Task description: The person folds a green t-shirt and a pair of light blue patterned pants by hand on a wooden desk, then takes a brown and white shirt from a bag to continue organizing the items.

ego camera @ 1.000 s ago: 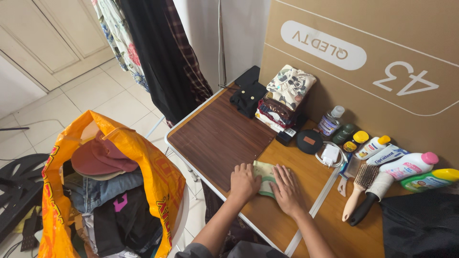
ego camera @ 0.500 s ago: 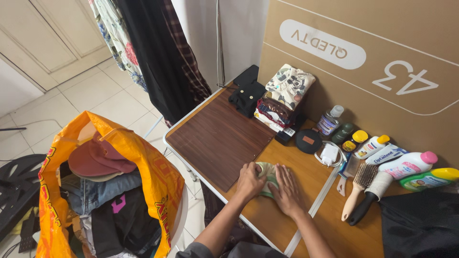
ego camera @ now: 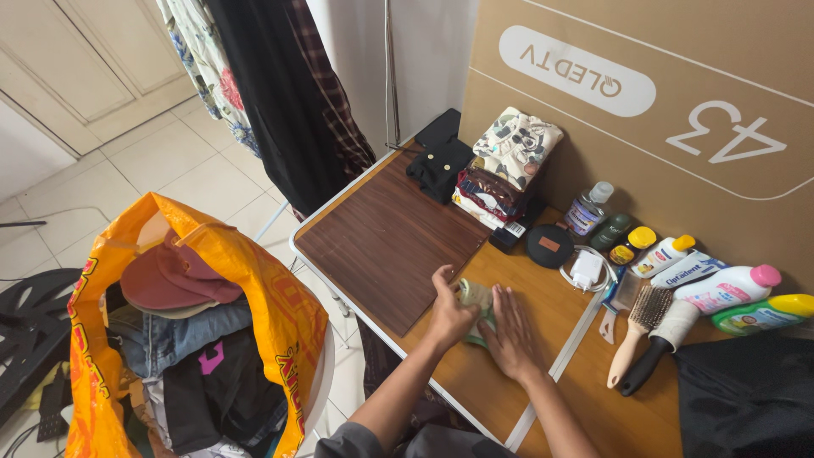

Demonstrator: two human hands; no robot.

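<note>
Pale green cloth (ego camera: 475,297) — mostly hidden under left hand (ego camera: 449,309), right hand (ego camera: 511,332)

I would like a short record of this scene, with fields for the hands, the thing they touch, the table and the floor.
left hand: left hand pressing on the small pale green cloth
right hand: right hand flat on the same cloth
work surface: wooden table with a dark brown board on it
at the back: stack of folded clothes, bottles and tubes, hairbrush
on the floor: orange bag full of clothes, a dull red cap on top
behind: large cardboard box
</note>
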